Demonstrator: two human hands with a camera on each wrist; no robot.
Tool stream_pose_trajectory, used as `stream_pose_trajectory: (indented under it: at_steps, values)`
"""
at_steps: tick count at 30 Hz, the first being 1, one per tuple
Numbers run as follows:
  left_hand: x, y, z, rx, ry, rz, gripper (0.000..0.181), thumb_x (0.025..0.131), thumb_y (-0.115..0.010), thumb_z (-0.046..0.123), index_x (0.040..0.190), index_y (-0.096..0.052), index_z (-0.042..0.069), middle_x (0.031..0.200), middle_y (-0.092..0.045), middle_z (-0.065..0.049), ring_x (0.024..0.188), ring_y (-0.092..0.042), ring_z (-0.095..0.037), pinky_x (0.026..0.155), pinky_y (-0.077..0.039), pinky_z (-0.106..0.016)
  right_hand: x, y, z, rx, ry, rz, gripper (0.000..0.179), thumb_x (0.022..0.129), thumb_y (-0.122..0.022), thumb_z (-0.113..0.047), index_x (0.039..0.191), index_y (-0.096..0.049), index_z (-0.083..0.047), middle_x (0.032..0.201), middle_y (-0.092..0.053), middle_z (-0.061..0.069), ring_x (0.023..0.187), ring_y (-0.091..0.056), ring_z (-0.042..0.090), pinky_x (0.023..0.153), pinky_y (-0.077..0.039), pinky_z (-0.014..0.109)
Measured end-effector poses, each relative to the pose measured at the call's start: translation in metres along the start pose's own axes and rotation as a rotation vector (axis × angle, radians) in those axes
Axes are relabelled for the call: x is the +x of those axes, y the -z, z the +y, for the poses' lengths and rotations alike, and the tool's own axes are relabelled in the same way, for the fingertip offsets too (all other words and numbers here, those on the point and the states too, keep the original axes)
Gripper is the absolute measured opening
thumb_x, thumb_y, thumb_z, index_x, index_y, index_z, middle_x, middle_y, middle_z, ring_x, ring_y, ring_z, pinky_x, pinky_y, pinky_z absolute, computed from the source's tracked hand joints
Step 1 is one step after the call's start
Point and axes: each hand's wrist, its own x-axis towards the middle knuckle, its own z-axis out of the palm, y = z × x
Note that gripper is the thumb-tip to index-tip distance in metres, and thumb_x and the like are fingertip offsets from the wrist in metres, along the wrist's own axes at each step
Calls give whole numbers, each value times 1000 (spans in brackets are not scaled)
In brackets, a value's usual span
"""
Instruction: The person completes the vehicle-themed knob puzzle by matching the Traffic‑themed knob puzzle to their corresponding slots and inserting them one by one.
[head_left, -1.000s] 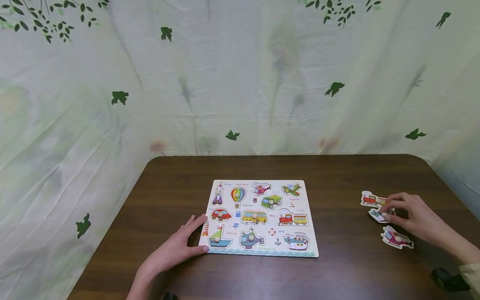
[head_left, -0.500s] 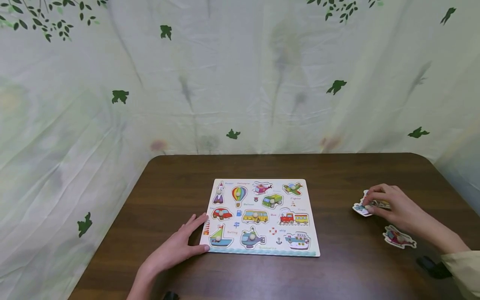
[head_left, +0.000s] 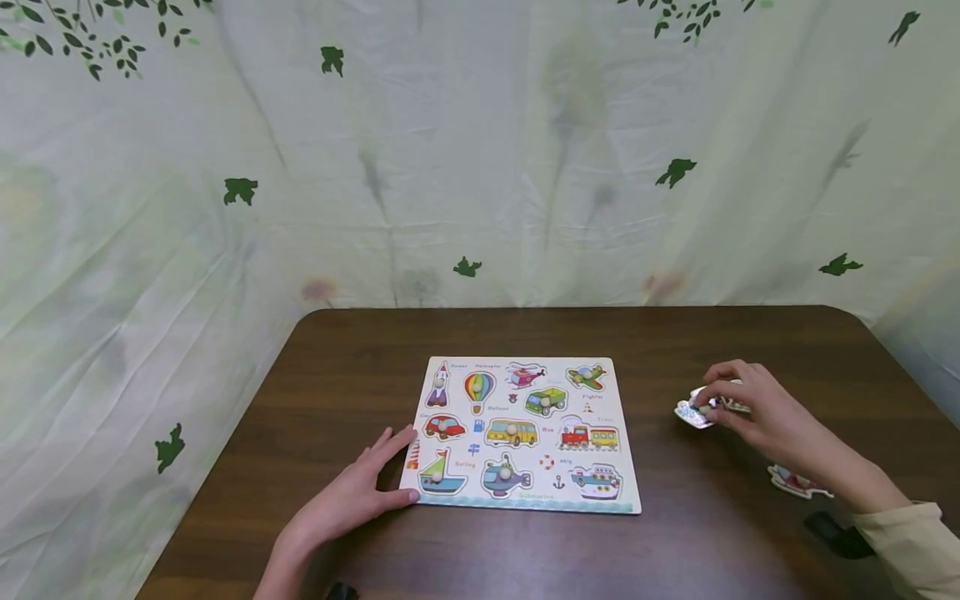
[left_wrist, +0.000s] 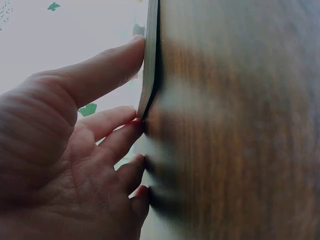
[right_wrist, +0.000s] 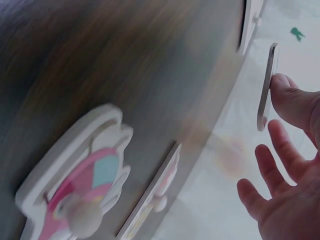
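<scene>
A white puzzle board (head_left: 517, 504) with pictures of vehicles lies flat on the table. My left hand (head_left: 356, 483) rests at its left side, fingers spread and thumb on the near corner; the left wrist view shows the thumb against the board's edge (left_wrist: 151, 60). My right hand (head_left: 768, 421) pinches a blue-and-white puzzle piece (head_left: 691, 414) above the table, right of the board. In the right wrist view that piece (right_wrist: 268, 87) is seen edge-on. A train piece (head_left: 738, 406) lies partly hidden behind the hand. Nearer me is a pink helicopter piece (head_left: 797, 482), partly covered by the wrist.
The brown wooden table (head_left: 360, 350) reaches back to a pale curtain (head_left: 480, 150) with green leaf prints. A black object (head_left: 838, 535) shows by the right sleeve (head_left: 911, 533), another dark object (head_left: 342, 592) at the bottom edge.
My right hand has moved left and a little away from me with the puzzle piece, off the spot by the train piece. The left hand and the board keep their places.
</scene>
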Motion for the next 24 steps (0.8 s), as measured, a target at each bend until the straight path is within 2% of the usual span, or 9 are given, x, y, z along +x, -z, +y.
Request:
stream_pose_trajectory:
  at_steps: [4,10,17,24]
  values:
    - [0,0,0,2,0,1,83,83,-78,39,153,-37,21,160,-28,-7,147,-6,-41,112,-10,-66,5,-4,-7,8,24,23,42,64,-86,5,90,-71,-25,106,-57,6,96,-49,27,79,-33,38]
    - [0,0,0,7,3,1,83,83,-78,39,153,-37,22,160,-28,-6,147,-7,-41,112,-11,-66,12,-12,-19,38,-9,32,39,67,-85,3,91,-71,-26,109,-56,8,103,-47,34,80,-34,43]
    - [1,1,0,7,21,-7,84,83,-78,41,154,-36,23,160,-27,-5,148,-6,-40,112,-11,-66,22,-21,-33,56,-4,47,38,69,-85,2,91,-71,-26,114,-55,9,106,-46,34,82,-35,43]
    - [2,1,1,18,41,-11,84,83,-78,41,154,-36,24,160,-25,-8,147,-7,-42,110,-12,-68,25,-31,-48,113,-42,10,37,73,-83,2,90,-71,-27,116,-56,8,110,-47,36,85,-36,46]
